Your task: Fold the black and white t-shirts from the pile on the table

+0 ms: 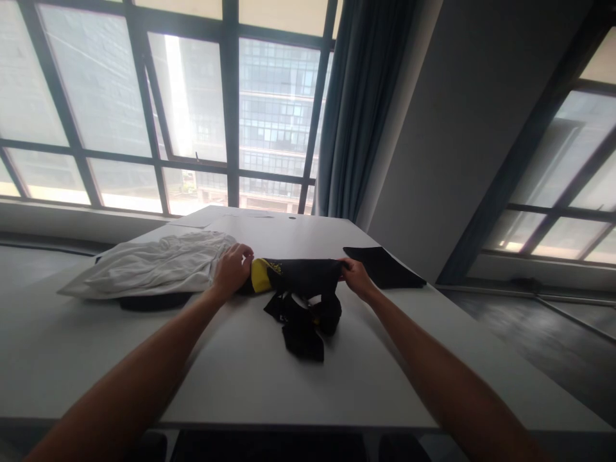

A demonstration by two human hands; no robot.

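Head view, sole view. Surface: a white bench [269,378], matt, long, running away from the camera toward a wall of tall dark-framed windows [192,109]; office blocks show through the glass; a blue-grey curtain [356,109] hangs at the window's right edge, beside a plain grey wall [462,128]; a second window sits far right; dark floor to the right of the bench.

On the bench: a heap of white cloth [154,263] at left, lying over a dark item whose edge shows beneath it; a flat black piece [385,266] at right, near the far edge; between them a black garment [301,282] with a yellow patch at its left end, its upper part stretched in a band from hand to hand, its lower part bunched in folds and straps toward the camera.

Left hand [233,269]: forearm bare, reaching forward from lower left; palm down, knuckles up; fingers curled and closed on the yellow end of the garment, touching the edge of the white cloth.

Right hand [356,277]: forearm bare, reaching from lower right; fingers pinching the garment's right end, thumb side toward the camera; the hand lies just beside the black piece, whether touching it cannot be told.

Both hands rest low on the bench surface, level with each other, the garment taut between them.
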